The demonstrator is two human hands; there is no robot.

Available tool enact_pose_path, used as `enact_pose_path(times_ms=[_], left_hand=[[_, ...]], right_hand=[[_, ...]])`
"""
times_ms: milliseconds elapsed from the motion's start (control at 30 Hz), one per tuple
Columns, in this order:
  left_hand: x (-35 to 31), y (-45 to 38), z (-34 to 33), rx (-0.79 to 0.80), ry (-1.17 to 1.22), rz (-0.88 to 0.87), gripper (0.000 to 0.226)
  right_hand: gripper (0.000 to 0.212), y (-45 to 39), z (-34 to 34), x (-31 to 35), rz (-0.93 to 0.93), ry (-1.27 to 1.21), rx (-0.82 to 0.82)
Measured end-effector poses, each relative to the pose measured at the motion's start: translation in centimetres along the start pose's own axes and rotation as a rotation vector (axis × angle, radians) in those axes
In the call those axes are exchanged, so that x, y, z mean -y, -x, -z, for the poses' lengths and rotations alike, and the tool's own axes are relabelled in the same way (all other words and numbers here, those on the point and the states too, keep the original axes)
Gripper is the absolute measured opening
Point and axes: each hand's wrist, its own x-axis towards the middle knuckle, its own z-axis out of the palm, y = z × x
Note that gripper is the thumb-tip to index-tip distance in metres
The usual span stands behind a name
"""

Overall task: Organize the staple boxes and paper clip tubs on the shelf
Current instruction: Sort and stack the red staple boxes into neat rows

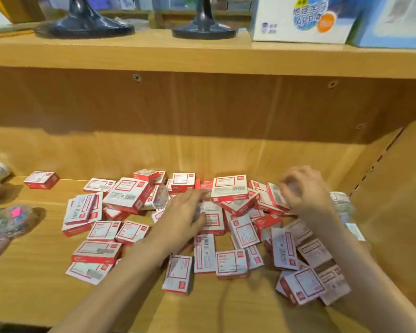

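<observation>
Several red-and-white staple boxes (228,188) lie in a loose heap across the middle and right of the wooden shelf (33,280). One staple box (41,180) sits apart at the back left. My left hand (185,213) lies flat on the middle of the heap, fingers stretched over the boxes. Raised at the heap's back right, my right hand (305,188) is blurred with its fingers curled; whether it holds anything is unclear. Clear paper clip tubs (17,218) with coloured clips stand at the left edge. Another clear tub (341,200) shows behind my right wrist.
The shelf's right side wall (394,188) stands close to my right hand. An upper shelf board (202,56) overhangs the space, carrying two dark stand bases (86,25) and a white printed carton (303,20). Bare wood lies at the front left.
</observation>
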Motion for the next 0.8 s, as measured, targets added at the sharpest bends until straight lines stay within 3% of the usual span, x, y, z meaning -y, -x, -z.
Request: enact_pose_path(times_ms=[100, 200, 367, 500, 600, 633, 733, 800], left_hand=[[-1.1, -0.7, -1.0, -0.073, -0.018, -0.056, 0.05], [-2.4, -2.0, -1.4, -0.169, 0.029, -0.07, 0.048], [-5.1, -4.4, -2.0, -0.161, 0.07, -0.204, 0.055], [-7.3, -6.0, -3.7, 0.086, 0.07, -0.273, 0.081], [-7.8, -6.4, -4.3, 0.12, 0.003, -0.271, 0.084], [-7.9, -6.4, -4.4, 0.095, 0.017, -0.255, 0.081], [-8.1, -6.5, -4.7, 0.028, 0.057, -0.237, 0.073], [-8.1, -6.6, -4.9, 0.024, 0.119, -0.213, 0.071]], right_hand=[[0.039, 0.4, 0.9, -2.8, -0.287, 0.286, 0.162], [0.049, 0.7, 0.2, -3.7, -0.296, 0.437, 0.287], [0.053, 1.3, 2.9, -2.2, -0.36, 0.003, 0.15], [0.054, 3.5, 2.5, -0.4, -0.089, -0.346, 0.315], [0.053, 3.6, 2.6, -1.8, -0.155, -0.528, 0.393], [0.05, 3.3, 3.1, -2.5, -0.188, -0.428, 0.367], [0.05, 2.1, 4.3, -5.1, -0.26, 0.211, 0.251], [0.045, 2.1, 4.0, -5.6, -0.226, 0.375, 0.266]])
